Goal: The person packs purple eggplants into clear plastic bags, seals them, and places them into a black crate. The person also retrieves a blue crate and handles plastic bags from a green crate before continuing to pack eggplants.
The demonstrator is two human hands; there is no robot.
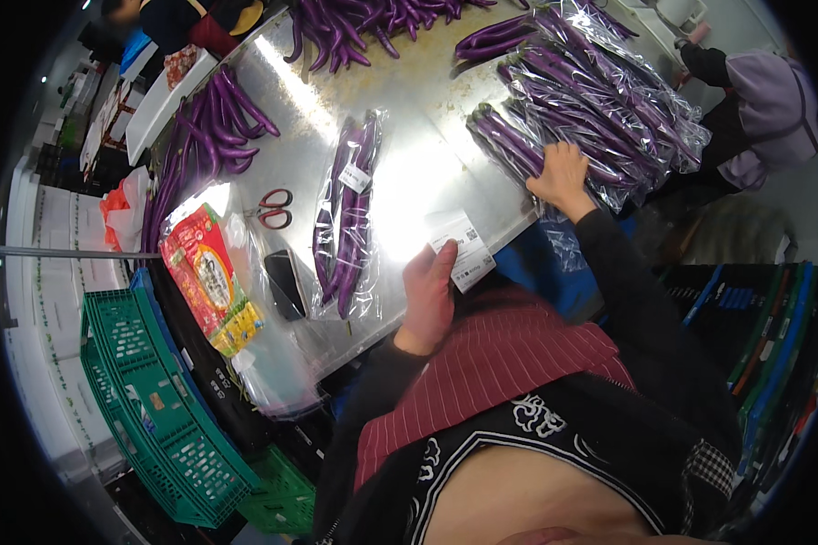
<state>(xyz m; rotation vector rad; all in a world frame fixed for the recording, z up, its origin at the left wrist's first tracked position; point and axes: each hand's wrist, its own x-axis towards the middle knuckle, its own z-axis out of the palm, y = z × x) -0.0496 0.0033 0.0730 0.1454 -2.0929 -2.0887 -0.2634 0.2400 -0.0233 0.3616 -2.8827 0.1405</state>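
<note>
My left hand [431,294] pinches a strip of printed white labels [465,246] between thumb and fingers, close to the table's front edge. To the right, my right hand [564,176] lies on a clear bag of long purple eggplants [508,142], at the near side of a heap of bagged eggplants [607,116]. Whether its fingers close around the bag is hard to tell. Left of my left hand, another bagged bundle of eggplants [346,218] rests flat with a white label [354,178] on its plastic.
Red-handled scissors [274,209], a phone [286,285], clear plastic bags [273,375] and a red-and-yellow package [211,276] lie on the metal table [416,102]. Loose eggplants [215,126] stand farther left. Green crates [157,402] flank the table; other people [767,112] stand nearby.
</note>
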